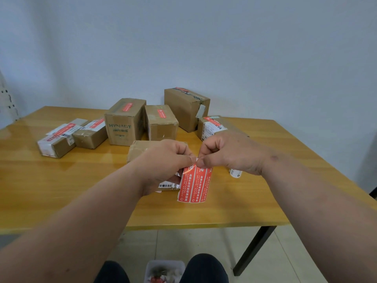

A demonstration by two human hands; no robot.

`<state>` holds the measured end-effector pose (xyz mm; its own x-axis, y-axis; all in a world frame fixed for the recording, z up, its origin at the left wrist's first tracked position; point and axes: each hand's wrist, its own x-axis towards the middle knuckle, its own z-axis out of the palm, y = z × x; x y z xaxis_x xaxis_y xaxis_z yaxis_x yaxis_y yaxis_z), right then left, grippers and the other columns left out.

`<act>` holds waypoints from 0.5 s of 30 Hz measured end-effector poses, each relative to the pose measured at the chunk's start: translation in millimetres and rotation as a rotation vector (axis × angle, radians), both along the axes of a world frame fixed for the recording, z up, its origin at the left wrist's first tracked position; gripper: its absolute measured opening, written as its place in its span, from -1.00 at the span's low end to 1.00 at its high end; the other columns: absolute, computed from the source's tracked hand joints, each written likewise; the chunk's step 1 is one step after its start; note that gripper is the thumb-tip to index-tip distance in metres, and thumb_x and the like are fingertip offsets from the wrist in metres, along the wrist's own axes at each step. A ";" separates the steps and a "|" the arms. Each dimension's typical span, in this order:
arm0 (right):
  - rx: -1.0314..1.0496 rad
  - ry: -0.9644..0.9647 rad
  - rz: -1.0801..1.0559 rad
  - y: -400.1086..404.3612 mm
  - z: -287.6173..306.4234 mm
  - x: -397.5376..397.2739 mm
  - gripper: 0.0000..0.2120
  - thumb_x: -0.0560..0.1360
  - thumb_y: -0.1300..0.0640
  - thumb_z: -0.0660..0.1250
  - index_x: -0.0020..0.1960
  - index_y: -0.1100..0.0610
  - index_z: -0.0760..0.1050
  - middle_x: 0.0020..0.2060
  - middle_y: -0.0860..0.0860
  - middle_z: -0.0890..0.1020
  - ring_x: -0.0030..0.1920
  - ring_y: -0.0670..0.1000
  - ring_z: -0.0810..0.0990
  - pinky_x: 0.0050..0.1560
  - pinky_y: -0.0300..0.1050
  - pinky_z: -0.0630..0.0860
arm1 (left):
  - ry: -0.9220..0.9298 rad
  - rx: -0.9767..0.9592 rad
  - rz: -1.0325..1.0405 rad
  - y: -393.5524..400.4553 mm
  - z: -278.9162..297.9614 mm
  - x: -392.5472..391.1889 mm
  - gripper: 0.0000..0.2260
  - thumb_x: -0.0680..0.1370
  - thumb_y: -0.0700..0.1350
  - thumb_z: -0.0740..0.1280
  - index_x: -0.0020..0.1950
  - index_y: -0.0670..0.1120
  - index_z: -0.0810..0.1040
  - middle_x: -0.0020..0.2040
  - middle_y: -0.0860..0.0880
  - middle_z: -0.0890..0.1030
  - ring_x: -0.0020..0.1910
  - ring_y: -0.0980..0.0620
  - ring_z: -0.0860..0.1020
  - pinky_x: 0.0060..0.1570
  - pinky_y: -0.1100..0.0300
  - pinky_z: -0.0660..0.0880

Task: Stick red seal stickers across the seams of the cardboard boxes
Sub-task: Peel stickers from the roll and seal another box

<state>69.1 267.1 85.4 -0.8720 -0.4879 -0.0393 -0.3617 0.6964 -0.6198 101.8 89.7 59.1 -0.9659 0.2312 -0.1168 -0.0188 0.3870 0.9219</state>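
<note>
Red seal stickers [194, 183] on a short backing strip are held above the wooden table [255, 180], just in front of a low cardboard box [140, 149]. The strip's top edge is pinched by the left hand [163, 162] and by the right hand [230, 152], thumbs and forefingers nearly touching. Six more cardboard boxes [125, 121] are seen farther back, each already bearing a red sticker. A small plastic bin [164, 270] is seen on the floor between the knees.

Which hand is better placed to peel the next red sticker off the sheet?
Probably the right hand: its fingertips pinch the top edge of the red sticker sheet, while the left hand grips the sheet and steadies it.
</note>
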 end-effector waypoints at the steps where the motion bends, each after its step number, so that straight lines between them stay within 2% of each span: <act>1: -0.002 0.011 -0.005 0.1 -0.1 0.1 -0.84 0.45 0.06 0.49 -0.21 0.14 0.62 -0.36 -0.15 0.63 -0.40 -0.27 0.48 -0.43 -0.44 0.31 | -0.003 0.009 0.002 -0.2 -0.5 -0.3 -0.79 0.61 -0.06 0.29 -0.17 -0.13 0.49 -0.23 -0.06 0.67 -0.16 0.02 0.68 -0.14 0.21 0.60; 7: -0.043 0.047 -0.021 -0.4 -5.4 -0.7 -0.83 0.43 0.08 0.50 -0.22 0.18 0.61 -0.39 -0.12 0.60 -0.41 -0.24 0.44 -0.44 -0.42 0.30 | -0.005 0.025 0.012 -1.2 -2.2 -0.2 -0.81 0.61 -0.06 0.29 -0.13 -0.15 0.51 -0.18 -0.12 0.68 -0.12 -0.03 0.68 -0.15 0.22 0.60; 11: -0.046 0.058 -0.026 -1.0 -6.8 0.3 -0.82 0.43 0.08 0.50 -0.23 0.17 0.61 -0.31 -0.04 0.64 -0.34 -0.20 0.48 -0.39 -0.36 0.35 | -0.011 0.035 0.022 -2.4 -4.4 -0.4 -0.80 0.60 -0.05 0.30 -0.11 -0.16 0.51 -0.11 -0.17 0.68 -0.04 -0.10 0.68 -0.06 0.15 0.59; 15: -0.057 0.082 -0.038 -3.0 -6.9 1.3 -0.81 0.45 0.07 0.50 -0.18 0.19 0.62 -0.27 0.00 0.67 -0.36 -0.25 0.49 -0.41 -0.40 0.35 | -0.021 0.058 0.023 -5.0 -4.4 -2.0 -0.78 0.60 -0.05 0.31 -0.06 -0.21 0.54 -0.12 -0.19 0.67 -0.09 -0.12 0.67 -0.05 0.11 0.58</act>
